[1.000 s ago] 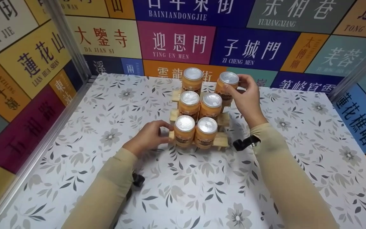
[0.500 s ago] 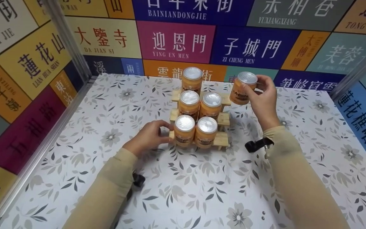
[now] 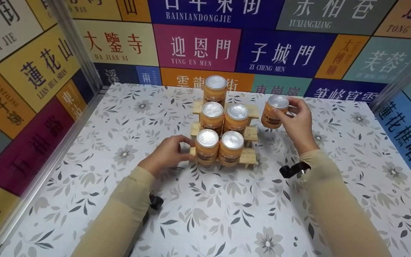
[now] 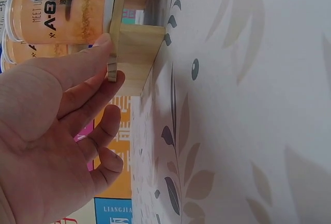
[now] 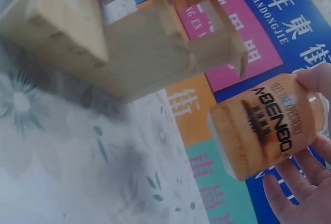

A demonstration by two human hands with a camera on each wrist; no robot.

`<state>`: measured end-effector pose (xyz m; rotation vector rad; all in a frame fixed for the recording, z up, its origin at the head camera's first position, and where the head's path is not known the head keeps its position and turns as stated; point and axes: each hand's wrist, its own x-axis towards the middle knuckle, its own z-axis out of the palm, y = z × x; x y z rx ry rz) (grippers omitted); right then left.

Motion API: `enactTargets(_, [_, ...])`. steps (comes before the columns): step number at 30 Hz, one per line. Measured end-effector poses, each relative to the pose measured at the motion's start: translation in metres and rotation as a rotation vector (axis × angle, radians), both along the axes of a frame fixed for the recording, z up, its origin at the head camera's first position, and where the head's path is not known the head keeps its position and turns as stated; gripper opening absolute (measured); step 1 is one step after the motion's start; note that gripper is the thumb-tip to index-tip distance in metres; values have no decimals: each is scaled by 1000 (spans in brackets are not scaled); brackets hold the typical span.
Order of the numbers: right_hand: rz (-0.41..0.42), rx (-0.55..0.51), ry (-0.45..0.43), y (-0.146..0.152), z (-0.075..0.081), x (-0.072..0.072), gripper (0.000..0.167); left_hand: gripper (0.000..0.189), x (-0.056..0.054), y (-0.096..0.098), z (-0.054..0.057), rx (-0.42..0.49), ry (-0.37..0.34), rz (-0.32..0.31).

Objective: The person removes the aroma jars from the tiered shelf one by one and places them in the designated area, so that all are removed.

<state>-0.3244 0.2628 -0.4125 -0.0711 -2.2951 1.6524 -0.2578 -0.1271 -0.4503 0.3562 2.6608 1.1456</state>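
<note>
A small wooden stepped stand (image 3: 247, 156) carries several orange cans with silver lids, two side by side on the bottom step, two on the middle step and a single can (image 3: 215, 91) on the top step at left. My left hand (image 3: 168, 151) pinches the left end of the bottom step; the left wrist view shows the thumb over the board and fingertips under it. Off the stand, to its right, my right hand (image 3: 297, 123) grips another orange can (image 3: 272, 114) between thumb and fingers. Dark lettering on this can (image 5: 266, 125) shows in the right wrist view.
A white tabletop (image 3: 212, 221) with a grey leaf and flower print lies beneath the stand. Behind it rises a wall of coloured panels (image 3: 198, 48) with Chinese lettering. Side panels (image 3: 30, 71) with metal edging border the table.
My right hand has taken the can from the right of the top step, carried it rightward, then brought it lower and a little nearer. My left hand has stayed at the stand.
</note>
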Motion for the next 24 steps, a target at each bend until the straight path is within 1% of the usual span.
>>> enactTargets(8, [30,64,-78,8,-16,3,59,40,0,1,-1,-15,-5,4])
enactTargets(14, [67,114,-137,13,-25,3,59,40,-1,2,0,-12,-18,9])
enactTargets(18, [93,135,-159,15,-29,3,58,41,-1,2,2,-12,-28,15])
enactTargets(24, [124,146,-180,17,-35,3,60,43,0,2,1,-6,-39,28])
